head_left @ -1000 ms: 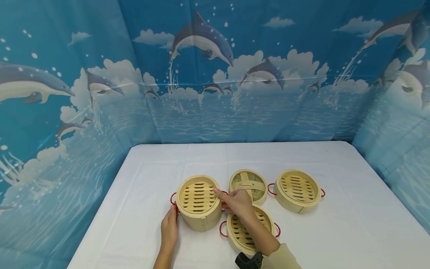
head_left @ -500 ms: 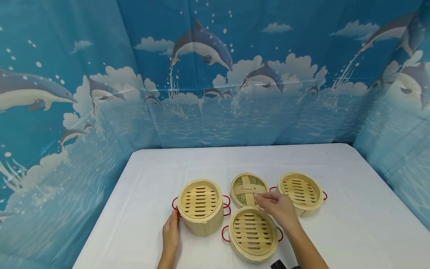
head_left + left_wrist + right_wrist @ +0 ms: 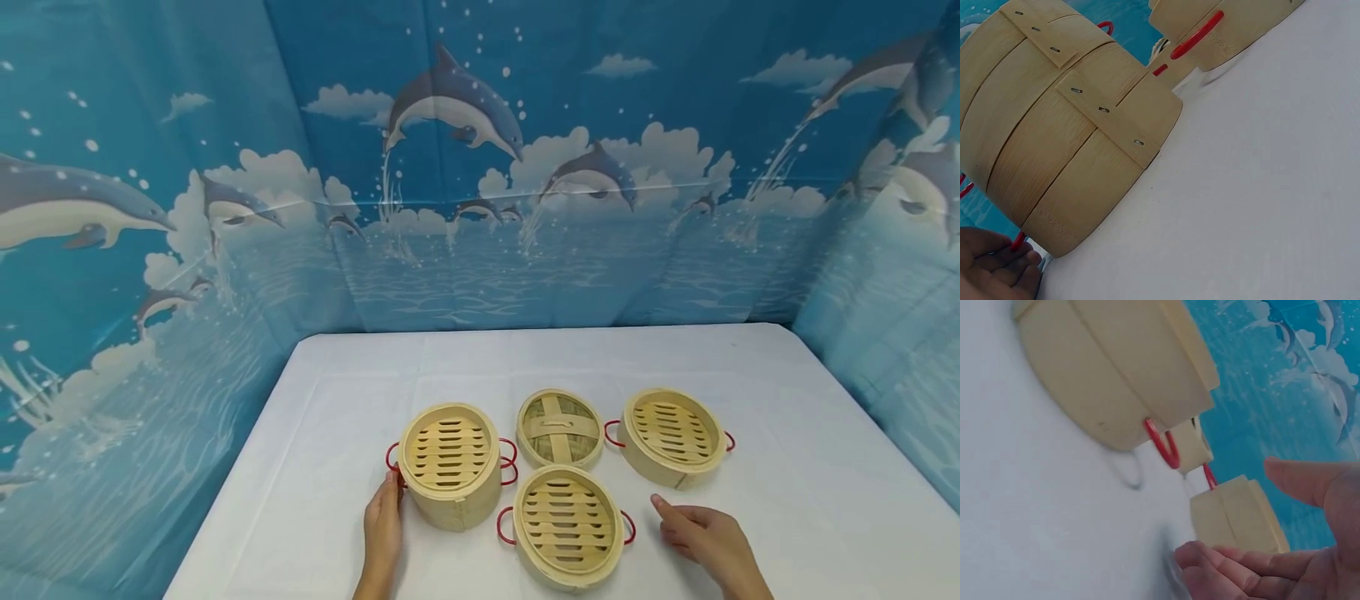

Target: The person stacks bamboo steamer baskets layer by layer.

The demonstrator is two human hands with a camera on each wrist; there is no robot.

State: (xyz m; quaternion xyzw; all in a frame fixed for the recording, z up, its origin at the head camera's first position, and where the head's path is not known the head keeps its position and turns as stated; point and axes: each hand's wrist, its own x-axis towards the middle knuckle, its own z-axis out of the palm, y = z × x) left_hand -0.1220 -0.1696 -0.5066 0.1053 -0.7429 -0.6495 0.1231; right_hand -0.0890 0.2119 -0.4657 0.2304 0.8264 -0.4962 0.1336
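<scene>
1. Stack of steamer baskets [image 3: 452, 468]: left of the group on the desk [image 3: 360, 375], upright. Left hand [image 3: 384, 521] is beside its left side, fingers curled round a low red handle [image 3: 1018, 241].
2. Left wrist view gives what head can't: that grip close up, plus the seam between tiers and two stapled strips, three staples each. Slatted top shows in head only.
3. Right hand [image 3: 708, 546]: holding nothing, thumb apart from fingers. Head has it right of the near steamer [image 3: 567, 529] and nearer the person than the right steamer [image 3: 671, 437], touching neither. Right wrist view adds a blurred shadow on the desk by the fingertips.
4. Count: two tiers in the stack, two single steamers, one lid [image 3: 560, 429] with crossed straps. Each single has two red handles; stack shows two on its right side.
5. Room: white desk surface runs behind everything to a rounded far edge, and wide both sides. Tight spot: lid, between stack and right steamer, just behind near steamer.
6. Blue dolphin curtain [image 3: 487, 275] rises past the far edge and both sides.
</scene>
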